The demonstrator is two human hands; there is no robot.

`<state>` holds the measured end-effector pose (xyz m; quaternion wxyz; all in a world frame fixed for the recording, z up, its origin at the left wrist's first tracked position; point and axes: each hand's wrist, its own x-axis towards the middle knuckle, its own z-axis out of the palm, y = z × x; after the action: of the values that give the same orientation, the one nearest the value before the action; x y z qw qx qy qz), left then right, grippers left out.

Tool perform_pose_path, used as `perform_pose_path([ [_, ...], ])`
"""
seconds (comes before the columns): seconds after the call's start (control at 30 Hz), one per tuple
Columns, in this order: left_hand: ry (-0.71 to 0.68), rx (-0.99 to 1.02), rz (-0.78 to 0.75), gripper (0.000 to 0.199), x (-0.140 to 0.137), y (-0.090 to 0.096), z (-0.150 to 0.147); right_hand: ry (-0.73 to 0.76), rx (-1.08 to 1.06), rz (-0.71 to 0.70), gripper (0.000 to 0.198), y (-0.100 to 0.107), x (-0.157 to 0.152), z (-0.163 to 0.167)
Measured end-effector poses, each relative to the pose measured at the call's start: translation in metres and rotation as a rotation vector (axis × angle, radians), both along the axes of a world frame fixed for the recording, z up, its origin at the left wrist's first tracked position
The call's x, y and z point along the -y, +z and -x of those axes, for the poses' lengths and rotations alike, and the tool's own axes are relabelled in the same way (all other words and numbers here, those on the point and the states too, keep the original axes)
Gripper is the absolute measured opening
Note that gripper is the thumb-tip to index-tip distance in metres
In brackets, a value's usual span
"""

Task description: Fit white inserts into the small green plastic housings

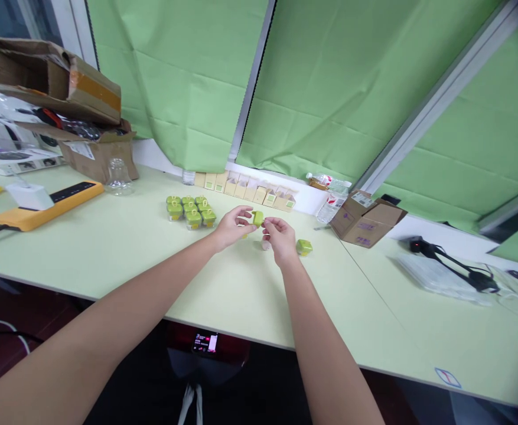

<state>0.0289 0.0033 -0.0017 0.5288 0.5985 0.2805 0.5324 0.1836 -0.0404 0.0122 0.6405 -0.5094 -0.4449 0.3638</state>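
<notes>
Both hands meet over the middle of the table around a small green lid. My left hand grips the lid from its left side, thumb below and fingers curved above. The fingertips of my right hand pinch the lid's right edge. Just under the right fingers is a small clear, pinkish cup, partly hidden. A bit of yellow shows below the left thumb, too small to name. To the right of my right hand stands one clear box with a green lid. A cluster of several similar green-lidded boxes stands to the left.
Small cardboard boxes line the back edge. Plastic bottles and an open carton stand back right; a headset lies far right. On the left are an orange power strip, a clear plastic bottle and large cartons.
</notes>
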Motion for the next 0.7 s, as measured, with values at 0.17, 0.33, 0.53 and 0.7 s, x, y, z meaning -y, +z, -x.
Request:
perform_pose_path([
  [0.17, -0.114, 0.166, 0.215, 0.029, -0.0027, -0.0001, -0.0035, 0.000, 0.073, -0.036, 0.032, -0.0014, 0.0000, 0.0022],
  [0.33, -0.092, 0.153, 0.208, 0.041, -0.0028, -0.0041, -0.0046, 0.012, 0.147, -0.069, 0.030, -0.0041, 0.0001, 0.0056],
  [0.53, -0.054, 0.073, 0.182, 0.051, 0.0010, -0.0039, -0.0021, 0.009, 0.171, -0.070, 0.027, -0.0066, -0.0011, 0.0047],
  [0.7, -0.070, 0.004, 0.135, 0.052, 0.0010, -0.0018, 0.0016, 0.073, 0.212, -0.014, 0.025, -0.0028, 0.0024, -0.0003],
])
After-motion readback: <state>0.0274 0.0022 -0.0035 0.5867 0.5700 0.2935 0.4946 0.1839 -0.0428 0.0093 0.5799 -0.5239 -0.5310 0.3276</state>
